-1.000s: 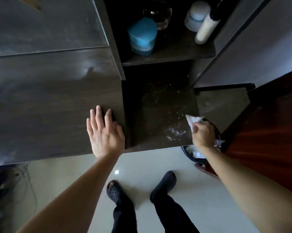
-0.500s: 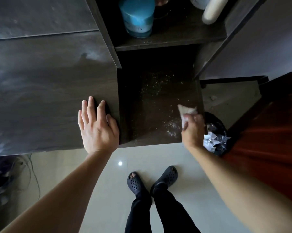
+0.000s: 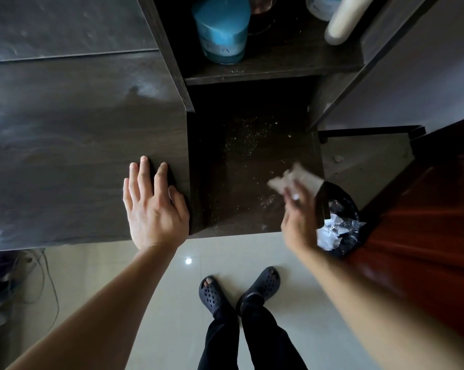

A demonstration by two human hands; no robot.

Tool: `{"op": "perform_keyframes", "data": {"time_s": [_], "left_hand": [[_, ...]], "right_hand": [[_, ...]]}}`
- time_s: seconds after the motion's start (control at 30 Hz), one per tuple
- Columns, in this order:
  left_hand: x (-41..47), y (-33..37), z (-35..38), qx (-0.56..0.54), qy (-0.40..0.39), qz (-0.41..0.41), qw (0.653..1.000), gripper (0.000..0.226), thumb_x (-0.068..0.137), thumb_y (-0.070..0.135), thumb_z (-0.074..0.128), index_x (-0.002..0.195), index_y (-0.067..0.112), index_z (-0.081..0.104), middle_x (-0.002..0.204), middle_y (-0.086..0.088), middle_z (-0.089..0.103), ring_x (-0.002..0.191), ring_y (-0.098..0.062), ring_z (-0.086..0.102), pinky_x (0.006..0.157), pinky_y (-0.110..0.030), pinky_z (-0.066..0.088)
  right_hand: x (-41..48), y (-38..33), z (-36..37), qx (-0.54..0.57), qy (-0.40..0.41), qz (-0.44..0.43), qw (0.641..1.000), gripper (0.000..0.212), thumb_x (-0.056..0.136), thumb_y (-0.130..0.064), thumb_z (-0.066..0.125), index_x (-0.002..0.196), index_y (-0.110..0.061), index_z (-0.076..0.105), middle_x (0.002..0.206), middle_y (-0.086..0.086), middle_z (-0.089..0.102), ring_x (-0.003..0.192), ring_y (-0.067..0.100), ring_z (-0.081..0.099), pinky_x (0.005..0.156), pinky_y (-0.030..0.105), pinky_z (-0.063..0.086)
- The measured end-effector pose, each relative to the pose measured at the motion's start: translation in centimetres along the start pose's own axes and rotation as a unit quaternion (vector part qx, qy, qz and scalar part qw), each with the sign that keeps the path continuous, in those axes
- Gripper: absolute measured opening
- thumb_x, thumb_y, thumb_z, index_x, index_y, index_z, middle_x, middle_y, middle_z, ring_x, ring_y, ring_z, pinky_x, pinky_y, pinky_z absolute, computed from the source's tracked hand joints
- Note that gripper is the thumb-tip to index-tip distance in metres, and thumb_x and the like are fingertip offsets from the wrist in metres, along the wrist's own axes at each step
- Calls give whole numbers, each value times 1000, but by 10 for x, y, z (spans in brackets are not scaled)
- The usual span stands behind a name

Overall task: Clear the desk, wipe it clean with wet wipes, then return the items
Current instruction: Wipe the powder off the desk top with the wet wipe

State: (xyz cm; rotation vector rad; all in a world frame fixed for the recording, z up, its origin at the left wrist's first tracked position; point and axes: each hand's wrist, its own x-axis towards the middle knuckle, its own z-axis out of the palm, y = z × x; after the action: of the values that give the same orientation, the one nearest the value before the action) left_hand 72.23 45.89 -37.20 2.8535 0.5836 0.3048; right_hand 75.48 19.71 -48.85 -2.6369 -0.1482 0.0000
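The dark wooden desk [image 3: 65, 145] fills the left and middle of the view. My left hand [image 3: 152, 206] lies flat on its front edge with the fingers spread. Beside it, a lower dark shelf surface [image 3: 241, 166] is speckled with pale crumbs. My right hand [image 3: 297, 220] is blurred over the shelf's front right part and pinches a crumpled white wet wipe [image 3: 296, 178] at its fingertips.
A black bin [image 3: 343, 225] with crumpled white paper stands on the floor right of the shelf. A blue jar [image 3: 221, 30], a glass and a cream bottle [image 3: 341, 25] stand on the upper shelf. Cables [image 3: 33, 279] hang under the desk at left. My feet in dark clogs are below.
My right hand has swept with the wipe from the shelf's right edge a little inward over the crumbs. The left hand has stayed flat on the desk.
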Motion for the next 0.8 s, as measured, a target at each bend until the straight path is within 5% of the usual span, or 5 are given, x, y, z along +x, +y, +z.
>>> {"op": "perform_keyframes", "data": {"time_s": [0.2, 0.3, 0.47, 0.67, 0.8], "left_hand": [[1, 2, -1, -6, 0, 0, 1000, 48, 90, 22, 36, 133, 6, 49, 149, -20, 35, 140, -37, 25, 116, -49, 19], [0, 1, -1, -5, -5, 1, 1000, 47, 90, 21, 38, 133, 6, 49, 149, -20, 34, 141, -37, 25, 116, -49, 19], [0, 2, -1, -7, -7, -1, 1000, 47, 89, 20, 39, 134, 6, 48, 150, -20, 34, 141, -36, 24, 116, -49, 19], [0, 2, -3, -5, -13, -4, 1000, 48, 90, 22, 37, 134, 6, 49, 150, -21, 33, 141, -38, 24, 116, -50, 19], [0, 2, -4, -3, -15, -6, 1000, 47, 90, 20, 39, 134, 6, 50, 149, -20, 34, 141, -38, 24, 116, -50, 19]], "right_hand": [[-48, 25, -12, 48, -78, -136, 987, 48, 84, 19, 46, 130, 5, 50, 143, 15, 42, 138, 29, 33, 108, 46, 36], [37, 41, -15, -19, -50, -112, 992, 41, 95, -2, 39, 135, 1, 46, 147, 22, 35, 137, 40, 29, 109, 54, 32], [98, 21, -15, -38, -82, -69, 994, 42, 88, 7, 49, 128, -3, 54, 144, 17, 41, 135, 36, 34, 111, 46, 31], [10, 25, -27, 31, -106, -85, 990, 26, 77, 12, 63, 90, -9, 71, 89, 9, 58, 81, 28, 54, 68, 40, 49], [104, 11, -17, -20, -61, -13, 998, 38, 81, 11, 53, 114, -5, 63, 110, 22, 53, 100, 40, 51, 82, 41, 46]]}}
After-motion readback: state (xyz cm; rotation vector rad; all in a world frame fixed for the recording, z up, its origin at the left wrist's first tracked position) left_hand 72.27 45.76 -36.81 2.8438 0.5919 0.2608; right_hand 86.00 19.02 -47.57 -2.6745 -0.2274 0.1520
